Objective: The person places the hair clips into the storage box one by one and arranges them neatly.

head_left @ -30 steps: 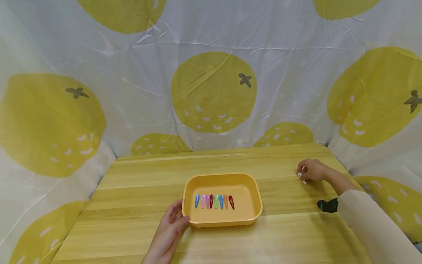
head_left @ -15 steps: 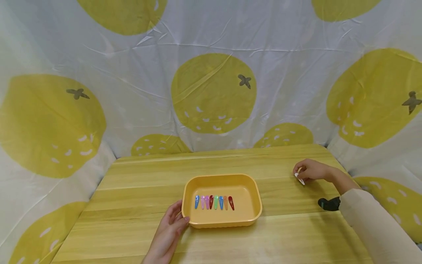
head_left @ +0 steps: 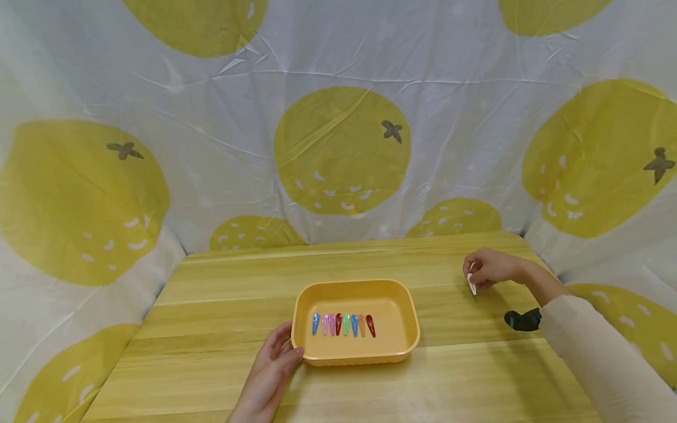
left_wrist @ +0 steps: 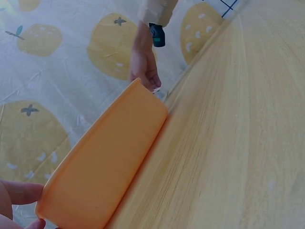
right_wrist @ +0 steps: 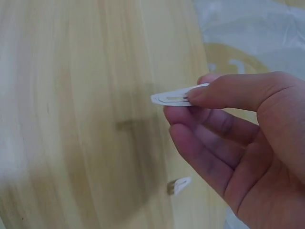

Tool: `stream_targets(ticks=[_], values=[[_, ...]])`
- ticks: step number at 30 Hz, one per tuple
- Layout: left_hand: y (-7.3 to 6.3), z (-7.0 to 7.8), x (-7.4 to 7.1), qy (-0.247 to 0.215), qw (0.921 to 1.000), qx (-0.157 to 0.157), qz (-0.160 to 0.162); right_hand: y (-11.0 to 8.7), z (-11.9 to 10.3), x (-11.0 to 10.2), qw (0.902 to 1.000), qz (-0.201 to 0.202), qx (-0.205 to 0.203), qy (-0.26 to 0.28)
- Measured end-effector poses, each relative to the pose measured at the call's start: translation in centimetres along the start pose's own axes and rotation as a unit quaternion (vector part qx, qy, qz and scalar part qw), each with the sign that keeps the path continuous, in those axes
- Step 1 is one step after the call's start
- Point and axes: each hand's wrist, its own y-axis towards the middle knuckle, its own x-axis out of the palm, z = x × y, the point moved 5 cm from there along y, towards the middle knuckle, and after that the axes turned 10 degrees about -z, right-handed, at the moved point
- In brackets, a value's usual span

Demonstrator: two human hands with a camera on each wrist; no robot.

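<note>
My left hand (head_left: 271, 370) grips the front left corner of a yellow-orange plastic tray (head_left: 359, 358), thumb on the rim. Inside the tray, several snap hair clips (head_left: 346, 325) lie in a row: blue, pink, red, green and orange. To the right, above the table, my right hand (head_left: 492, 267) pinches a white snap hair clip (right_wrist: 174, 97) between thumb and fingers. A second white hair clip (right_wrist: 182, 185) lies on the table below that hand in the right wrist view; in the head view it cannot be made out.
The wooden table (head_left: 238, 282) runs back to a white curtain (head_left: 227, 141) printed with yellow fruit, which also hangs at both sides. A dark object (head_left: 522, 320) shows by the right sleeve (head_left: 592, 346).
My right hand has moved slightly left and up with the white hair clip, which has turned more upright. My left hand and the tray have stayed in place.
</note>
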Motion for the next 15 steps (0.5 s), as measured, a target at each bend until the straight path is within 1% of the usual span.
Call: stream_targets(ticks=[6, 15], values=[[0.0, -0.1, 0.0, -0.002, 1.0000, -0.001, -0.002, 0.5, -2.0, 0.4, 0.9997, -0.018, -0.012, -0.007], [-0.1, 0.2, 0.1, 0.005, 1.0000, 0.005, -0.005, 1.6, -4.6, 0.8, 0.9994, -0.016, -0.017, -0.027]])
